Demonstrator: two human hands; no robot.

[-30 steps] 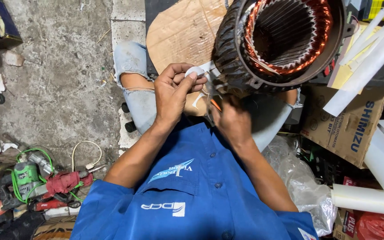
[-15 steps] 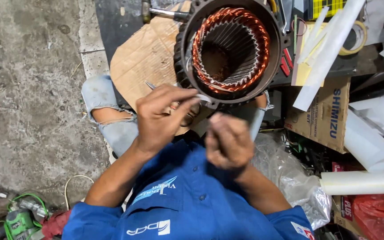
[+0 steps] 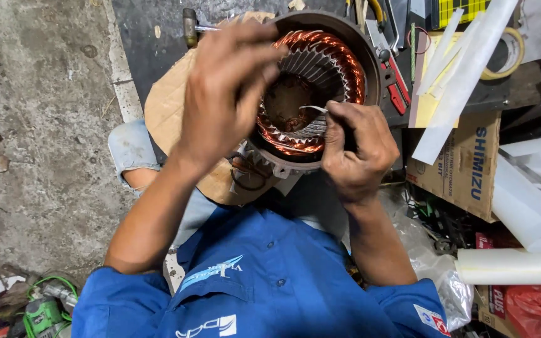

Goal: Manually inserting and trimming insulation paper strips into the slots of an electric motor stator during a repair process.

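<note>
Head view: right hand (image 3: pixel 358 153) pinches a thin strip (image 3: pixel 313 109) at the stator (image 3: pixel 311 94) bore; left hand (image 3: pixel 223 94), fingers bunched, hovers above its rim, apparently empty.

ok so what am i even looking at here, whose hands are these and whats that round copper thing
The picture comes from a camera worn on a person's head, looking down, so the blue shirt and both arms are that person's own. The round thing is an electric motor stator: a dark metal ring with copper wire coils packed round its inside. It rests on a sheet of cardboard on the concrete floor. The left hand is raised over the stator's rim with its fingers bunched; I cannot tell whether it holds anything. The right hand pinches a thin pale strip that points into the stator's opening. To the right lie long white paper strips, a cardboard box and white rolls.
</note>
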